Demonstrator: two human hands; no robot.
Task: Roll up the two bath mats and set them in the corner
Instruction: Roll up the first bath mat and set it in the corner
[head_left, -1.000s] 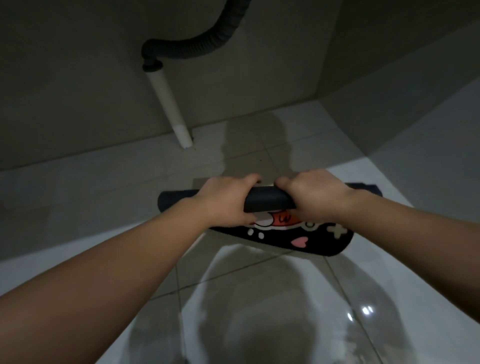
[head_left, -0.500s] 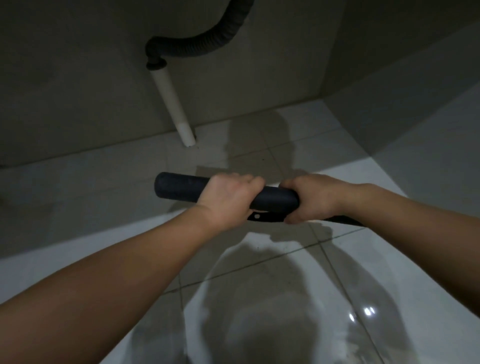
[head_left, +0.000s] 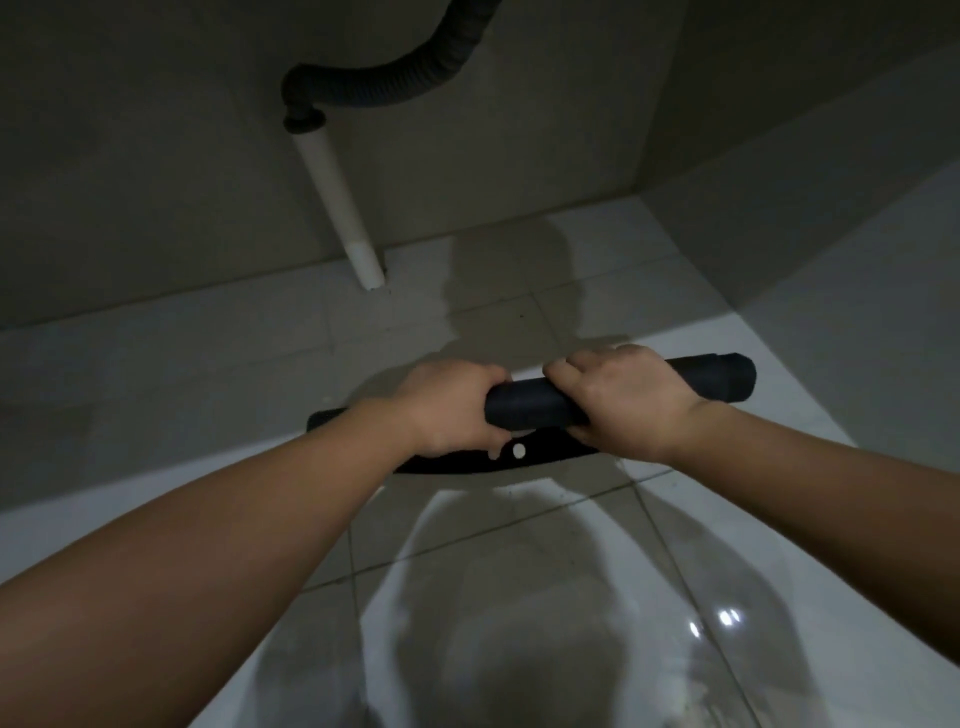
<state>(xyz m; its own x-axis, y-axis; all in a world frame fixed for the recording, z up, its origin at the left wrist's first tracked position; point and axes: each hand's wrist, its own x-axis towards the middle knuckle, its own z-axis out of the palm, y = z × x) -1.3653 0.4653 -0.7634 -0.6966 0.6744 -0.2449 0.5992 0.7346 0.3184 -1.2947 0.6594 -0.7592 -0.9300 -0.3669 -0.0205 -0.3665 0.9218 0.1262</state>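
Left hand (head_left: 452, 410) + right hand (head_left: 623, 400) grip rolled mat (head_left: 535, 408) (black).

Both forearms are bare, with no sleeves, watch or rings visible.

no legible txt, no labels, no nos.

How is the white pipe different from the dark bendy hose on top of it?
The white pipe is pale, smooth and straight; the hose is dark grey, ribbed and curved. The pipe slants down to the floor, while the hose bends sideways and climbs out of the top of the picture. The hose looks thicker than the pipe. Both run along the back wall and join end to end.
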